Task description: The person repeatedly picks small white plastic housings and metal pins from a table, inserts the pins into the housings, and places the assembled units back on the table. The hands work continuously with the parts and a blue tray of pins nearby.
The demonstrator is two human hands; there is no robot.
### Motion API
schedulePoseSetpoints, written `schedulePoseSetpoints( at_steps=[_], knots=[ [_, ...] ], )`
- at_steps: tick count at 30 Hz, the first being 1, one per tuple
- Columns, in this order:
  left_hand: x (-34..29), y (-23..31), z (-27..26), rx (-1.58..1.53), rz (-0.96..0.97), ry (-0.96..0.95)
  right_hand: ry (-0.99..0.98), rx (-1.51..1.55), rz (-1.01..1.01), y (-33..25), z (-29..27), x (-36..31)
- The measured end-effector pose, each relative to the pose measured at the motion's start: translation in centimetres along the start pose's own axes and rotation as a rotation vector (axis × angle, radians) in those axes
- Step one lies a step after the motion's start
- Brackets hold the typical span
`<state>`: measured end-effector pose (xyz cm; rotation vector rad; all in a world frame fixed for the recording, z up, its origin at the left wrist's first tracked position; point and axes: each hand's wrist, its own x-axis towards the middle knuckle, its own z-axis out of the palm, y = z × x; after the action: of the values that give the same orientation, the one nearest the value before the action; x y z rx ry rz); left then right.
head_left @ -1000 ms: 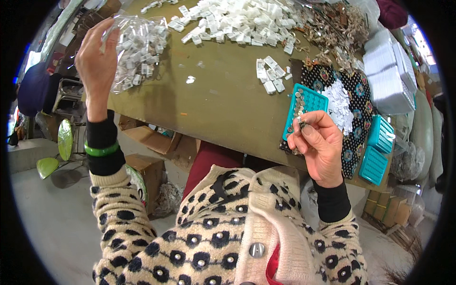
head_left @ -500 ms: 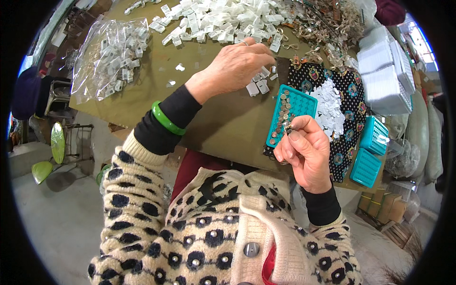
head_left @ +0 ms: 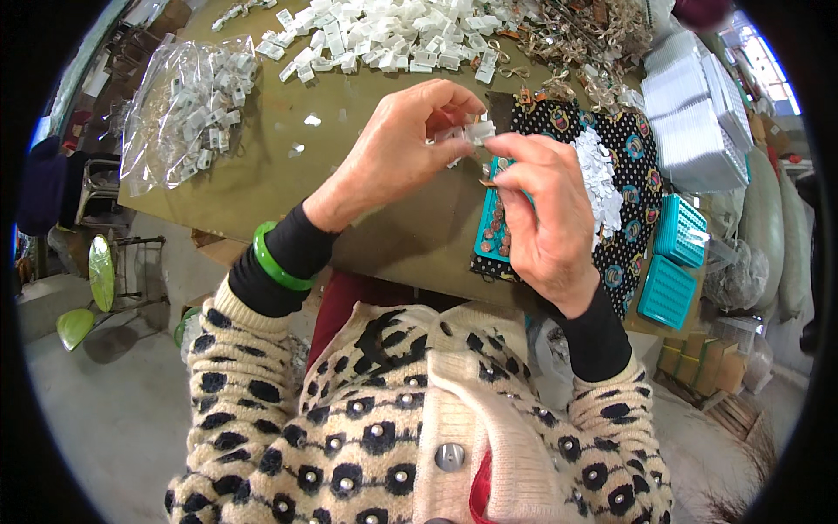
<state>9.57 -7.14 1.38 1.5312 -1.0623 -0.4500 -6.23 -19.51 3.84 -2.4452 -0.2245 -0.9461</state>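
My left hand [head_left: 406, 131] is closed, pinching a small white plastic casing [head_left: 479, 133] between thumb and fingers above the table. Close beside it, my right hand [head_left: 550, 205] holds a tiny brownish part [head_left: 487, 182] at its fingertips; its exact kind is too small to tell. Thumb and forefinger of the right hand are nearly at the casing. Under the right hand lies a teal tray [head_left: 482, 234] with small round metal pieces [head_left: 497, 229] in it, partly hidden by that hand.
A big heap of white plastic casings [head_left: 384, 35] lies at the back, with tangled wired parts [head_left: 585, 44] to its right. A clear bag [head_left: 188, 113] of casings is at left. White flat pieces [head_left: 596, 179] rest on patterned cloth [head_left: 642, 166], near stacked white trays [head_left: 690, 113] and teal trays [head_left: 668, 299].
My left hand has drawn back a little from the loose casings and now holds one. The right hand has moved up and away from me with its small part, meeting the left.
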Motion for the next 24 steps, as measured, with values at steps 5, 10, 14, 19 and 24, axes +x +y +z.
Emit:
schedulePoseSetpoints(
  at_steps=[5, 10, 14, 19, 24],
  knots=[
    [-3.2, 1.6, 0.2, -0.435, -0.212, 0.019, 0.022, 0.140, 0.132, -1.2, 1.0, -0.6],
    [-5.9, 2.0, 1.1, -0.912, -0.135, 0.046, 0.114, 0.316, 0.326, -3.4, 1.3, -1.5],
    [-7.5, 1.6, 2.3, -1.022, -0.046, 0.090, 0.162, 0.408, 0.368, -4.7, 2.2, -1.8],
    [-8.5, 1.1, 2.6, -0.927, -0.140, 0.253, 0.145, 0.496, 0.386, -5.4, 3.0, -1.7],
    [-9.1, 0.8, 2.1, -1.007, -0.195, 0.178, 0.109, 0.654, 0.552, -5.4, 2.2, -1.2]
  ],
)
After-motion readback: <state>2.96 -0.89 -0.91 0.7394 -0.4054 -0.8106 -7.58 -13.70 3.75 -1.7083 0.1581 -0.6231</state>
